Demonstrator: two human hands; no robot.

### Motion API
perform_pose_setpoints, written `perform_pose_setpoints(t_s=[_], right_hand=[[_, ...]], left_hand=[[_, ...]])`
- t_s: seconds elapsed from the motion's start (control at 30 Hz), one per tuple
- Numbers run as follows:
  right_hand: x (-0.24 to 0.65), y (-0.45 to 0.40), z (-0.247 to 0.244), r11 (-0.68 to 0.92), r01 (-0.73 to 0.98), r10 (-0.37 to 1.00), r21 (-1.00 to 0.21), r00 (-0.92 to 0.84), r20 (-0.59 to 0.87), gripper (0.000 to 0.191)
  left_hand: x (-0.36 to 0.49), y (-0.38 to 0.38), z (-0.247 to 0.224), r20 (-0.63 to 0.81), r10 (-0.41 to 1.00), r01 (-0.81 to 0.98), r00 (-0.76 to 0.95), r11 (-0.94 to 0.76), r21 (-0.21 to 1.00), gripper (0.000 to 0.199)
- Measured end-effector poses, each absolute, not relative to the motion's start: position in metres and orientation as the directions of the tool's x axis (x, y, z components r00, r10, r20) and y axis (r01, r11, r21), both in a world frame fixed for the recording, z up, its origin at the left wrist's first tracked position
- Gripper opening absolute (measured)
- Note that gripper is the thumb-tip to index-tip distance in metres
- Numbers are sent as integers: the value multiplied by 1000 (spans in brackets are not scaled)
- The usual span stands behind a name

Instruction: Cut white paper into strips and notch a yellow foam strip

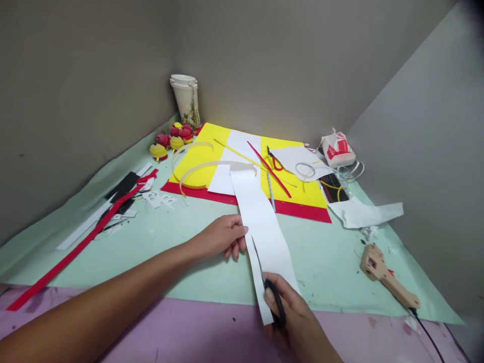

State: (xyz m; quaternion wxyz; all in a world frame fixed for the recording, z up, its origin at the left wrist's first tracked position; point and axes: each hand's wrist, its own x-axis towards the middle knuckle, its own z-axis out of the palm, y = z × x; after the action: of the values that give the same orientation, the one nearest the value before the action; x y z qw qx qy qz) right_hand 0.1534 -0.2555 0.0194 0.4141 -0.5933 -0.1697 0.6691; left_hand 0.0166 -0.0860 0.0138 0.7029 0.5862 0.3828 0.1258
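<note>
A long white paper strip [260, 206] runs from the yellow and red sheets toward me over the green table cover. My left hand [223, 236] pinches the strip's left edge between thumb and fingers. In my right hand [291, 307] is a pair of scissors [279, 305] with black handles, fingers wrapped round the loops. The blades lie along the paper, tip pointing away from me, just right of my left fingertips. A narrow band of paper shows left of the blades, the wider part to their right. Part of the scissors is hidden by the paper.
Yellow sheets [291, 189] lie behind, with red-handled pliers [276, 160] on top. A glue gun [389, 277] rests at right, its cord trailing forward. Red strips [91, 237] and black scraps lie left. A white bucket [185, 98] and small red and yellow pieces [177, 142] stand in the corner.
</note>
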Motion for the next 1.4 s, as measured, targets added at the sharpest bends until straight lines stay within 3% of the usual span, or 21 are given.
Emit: perform_pose_setpoints(t_s=[0.33,0.7,0.93,1.4], right_hand=[[153,-257,15,-573,-340,793,-745,0,-610,58],[150,-257,21,-605,-266,759,-751,94,-645,47],[148,-256,24,-586,-267,758,-765,152,-634,56],[151,-257,21,-600,-332,755,-728,67,-653,51]], left_hand=[[17,-88,14,-361,627,300,690,206,932,18],[17,-88,13,-353,635,317,687,175,932,17],[18,-88,12,-360,631,313,687,190,931,17],[17,-88,13,-369,627,317,686,200,927,18]])
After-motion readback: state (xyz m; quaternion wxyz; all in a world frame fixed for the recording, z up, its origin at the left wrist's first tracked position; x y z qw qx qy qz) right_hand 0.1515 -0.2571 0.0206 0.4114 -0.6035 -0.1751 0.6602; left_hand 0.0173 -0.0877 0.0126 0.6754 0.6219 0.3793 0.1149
